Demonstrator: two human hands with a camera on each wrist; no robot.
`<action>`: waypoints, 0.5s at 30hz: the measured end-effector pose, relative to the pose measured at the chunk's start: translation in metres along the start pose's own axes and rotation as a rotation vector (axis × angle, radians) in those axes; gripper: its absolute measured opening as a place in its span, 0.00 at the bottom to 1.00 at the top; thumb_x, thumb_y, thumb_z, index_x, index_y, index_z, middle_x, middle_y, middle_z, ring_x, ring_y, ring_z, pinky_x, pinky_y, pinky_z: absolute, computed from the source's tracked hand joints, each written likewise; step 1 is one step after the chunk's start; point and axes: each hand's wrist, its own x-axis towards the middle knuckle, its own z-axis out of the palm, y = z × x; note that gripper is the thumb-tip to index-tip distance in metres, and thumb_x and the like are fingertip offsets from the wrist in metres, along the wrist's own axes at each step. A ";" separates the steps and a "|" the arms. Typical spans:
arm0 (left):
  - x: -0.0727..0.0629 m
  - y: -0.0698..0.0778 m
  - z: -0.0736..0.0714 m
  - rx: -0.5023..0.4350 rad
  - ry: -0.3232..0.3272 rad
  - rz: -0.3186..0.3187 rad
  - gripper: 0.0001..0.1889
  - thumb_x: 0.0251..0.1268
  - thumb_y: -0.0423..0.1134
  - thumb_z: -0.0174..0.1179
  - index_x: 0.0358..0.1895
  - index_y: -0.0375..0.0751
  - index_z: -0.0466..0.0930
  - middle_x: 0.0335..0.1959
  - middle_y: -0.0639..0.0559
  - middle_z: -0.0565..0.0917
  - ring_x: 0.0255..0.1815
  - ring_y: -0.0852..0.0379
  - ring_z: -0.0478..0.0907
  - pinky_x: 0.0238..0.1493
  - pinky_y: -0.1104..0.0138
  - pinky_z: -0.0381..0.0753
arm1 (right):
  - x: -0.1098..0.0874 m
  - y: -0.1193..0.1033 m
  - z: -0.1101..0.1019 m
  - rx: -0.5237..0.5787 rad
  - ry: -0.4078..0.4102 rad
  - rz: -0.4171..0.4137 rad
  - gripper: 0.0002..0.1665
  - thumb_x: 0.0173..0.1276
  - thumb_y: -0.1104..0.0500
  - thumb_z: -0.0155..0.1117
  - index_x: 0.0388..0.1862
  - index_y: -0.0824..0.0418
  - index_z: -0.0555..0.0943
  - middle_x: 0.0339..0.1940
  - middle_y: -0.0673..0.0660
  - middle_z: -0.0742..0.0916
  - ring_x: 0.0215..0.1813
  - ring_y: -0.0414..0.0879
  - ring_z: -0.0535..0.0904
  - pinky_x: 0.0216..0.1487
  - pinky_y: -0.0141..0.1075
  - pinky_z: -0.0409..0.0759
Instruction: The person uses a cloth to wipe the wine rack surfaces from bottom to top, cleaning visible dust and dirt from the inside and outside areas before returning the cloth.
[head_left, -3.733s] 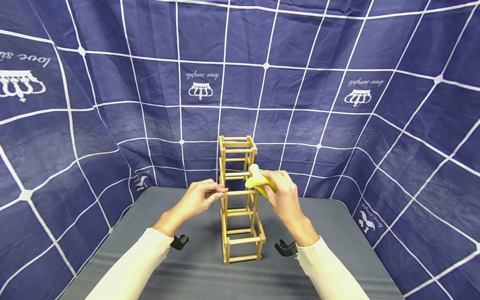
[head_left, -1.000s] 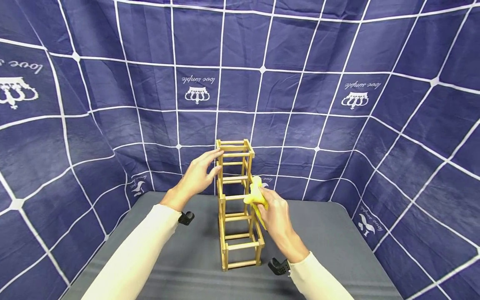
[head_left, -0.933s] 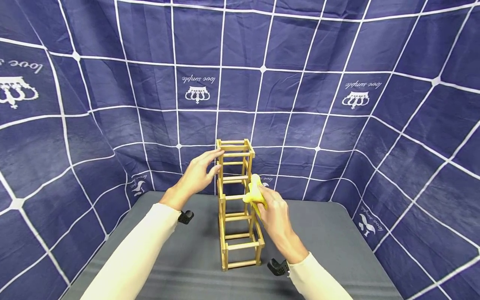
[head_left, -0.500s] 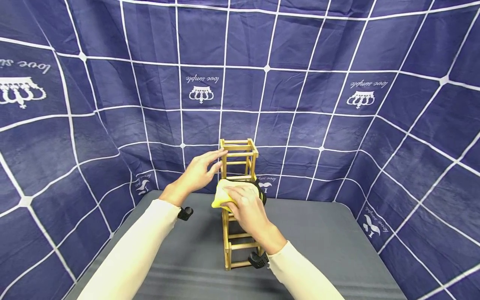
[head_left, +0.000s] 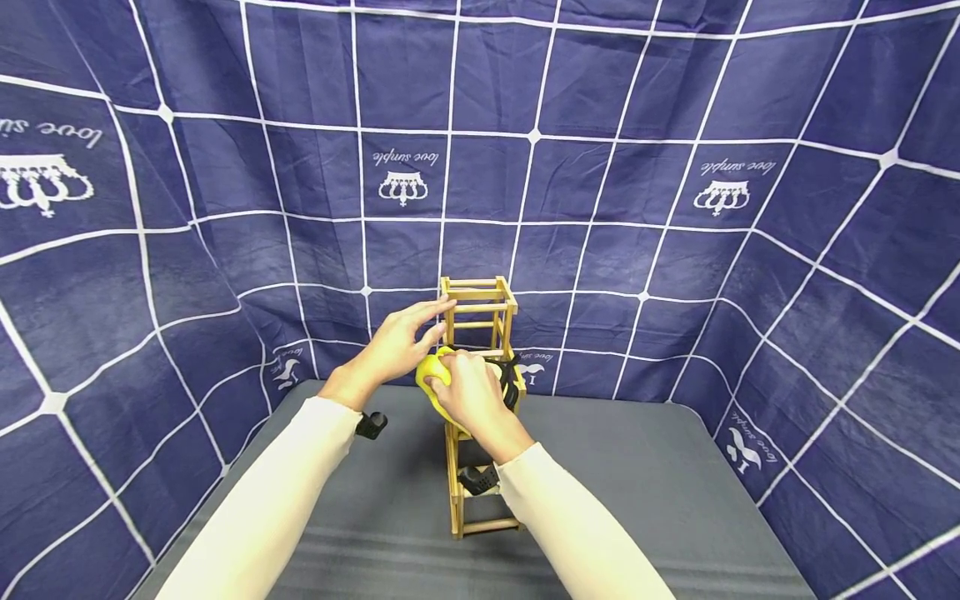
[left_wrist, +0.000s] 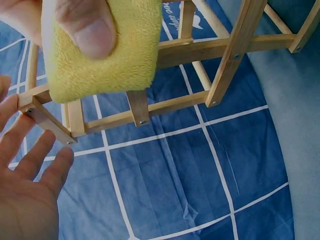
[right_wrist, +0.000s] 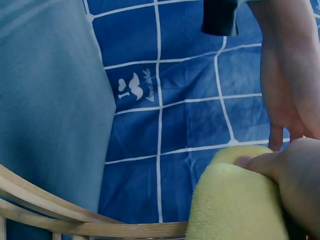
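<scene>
A wooden rack of slats and dowels (head_left: 480,308), tall at the back and lower in front, stands in the middle of the head view. My right hand (head_left: 474,396) grips a fluffy yellow cloth (head_left: 429,375) at the rack's mid-height, over its left side. In the left wrist view, the right thumb (left_wrist: 95,37) presses on the cloth, which overlaps the slats. My left hand (head_left: 397,340) has its fingers extended, fingertips right at the rack's upper left post. The cloth and right hand hide part of the rack's middle. A dark edge (head_left: 512,383) shows right of the right hand.
The rack stands on a grey table surface (head_left: 622,475). Blue cloth with white grid lines (head_left: 585,175) hangs behind and on both sides. Black devices are worn at the left wrist (head_left: 371,425) and right wrist (head_left: 477,481).
My right hand has carried the cloth from the rack's right side across to its left side. The left hand, earlier lower at the middle tier, has risen to the upper post and stayed there.
</scene>
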 end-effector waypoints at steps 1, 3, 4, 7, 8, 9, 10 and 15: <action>0.000 0.000 0.000 0.002 -0.002 -0.001 0.24 0.92 0.37 0.63 0.84 0.42 0.81 0.87 0.39 0.79 0.88 0.34 0.76 0.90 0.37 0.74 | 0.001 0.000 0.000 -0.010 -0.009 0.003 0.11 0.74 0.49 0.85 0.43 0.54 0.97 0.39 0.53 0.96 0.40 0.52 0.94 0.33 0.50 0.83; 0.001 0.000 -0.001 0.006 -0.010 -0.006 0.25 0.92 0.38 0.63 0.84 0.42 0.80 0.88 0.39 0.79 0.89 0.34 0.76 0.90 0.37 0.74 | 0.000 0.007 0.006 -0.034 0.000 -0.028 0.12 0.73 0.48 0.85 0.46 0.54 0.97 0.41 0.52 0.96 0.38 0.50 0.92 0.31 0.48 0.82; 0.001 -0.001 -0.001 0.008 -0.016 -0.009 0.25 0.92 0.39 0.63 0.84 0.43 0.80 0.88 0.39 0.78 0.89 0.34 0.76 0.90 0.37 0.73 | -0.001 0.010 0.007 -0.043 -0.006 -0.046 0.14 0.72 0.47 0.86 0.48 0.54 0.97 0.43 0.52 0.96 0.38 0.50 0.91 0.30 0.48 0.82; 0.001 -0.001 -0.001 0.016 -0.033 -0.019 0.26 0.92 0.40 0.63 0.85 0.45 0.79 0.89 0.40 0.77 0.90 0.34 0.75 0.91 0.36 0.73 | -0.009 0.027 0.017 -0.038 -0.020 -0.106 0.22 0.70 0.45 0.89 0.57 0.53 0.97 0.54 0.53 0.98 0.46 0.51 0.94 0.38 0.47 0.91; 0.001 -0.001 -0.002 0.014 -0.037 -0.024 0.26 0.92 0.41 0.63 0.85 0.45 0.79 0.89 0.40 0.77 0.90 0.34 0.75 0.91 0.36 0.73 | -0.013 0.033 0.021 -0.048 -0.015 -0.139 0.25 0.69 0.45 0.90 0.60 0.53 0.96 0.58 0.53 0.97 0.50 0.51 0.95 0.43 0.48 0.93; 0.001 -0.001 -0.002 0.013 -0.039 -0.027 0.26 0.92 0.41 0.63 0.86 0.46 0.79 0.89 0.41 0.77 0.90 0.34 0.74 0.91 0.36 0.72 | -0.017 0.036 0.021 -0.039 -0.017 -0.168 0.29 0.67 0.46 0.92 0.63 0.54 0.95 0.61 0.54 0.97 0.55 0.53 0.96 0.49 0.50 0.96; 0.001 -0.002 -0.002 0.012 -0.040 -0.028 0.26 0.92 0.41 0.63 0.86 0.46 0.79 0.89 0.41 0.77 0.90 0.34 0.74 0.91 0.36 0.72 | -0.022 0.039 0.022 -0.043 -0.010 -0.200 0.32 0.66 0.47 0.93 0.66 0.55 0.94 0.64 0.55 0.96 0.60 0.55 0.96 0.56 0.51 0.97; 0.001 -0.001 -0.002 0.005 -0.043 -0.021 0.26 0.92 0.41 0.63 0.85 0.47 0.80 0.89 0.42 0.77 0.90 0.33 0.74 0.91 0.36 0.72 | -0.041 0.057 0.026 -0.109 0.091 -0.377 0.46 0.60 0.50 0.98 0.76 0.56 0.87 0.70 0.57 0.93 0.69 0.56 0.93 0.72 0.51 0.93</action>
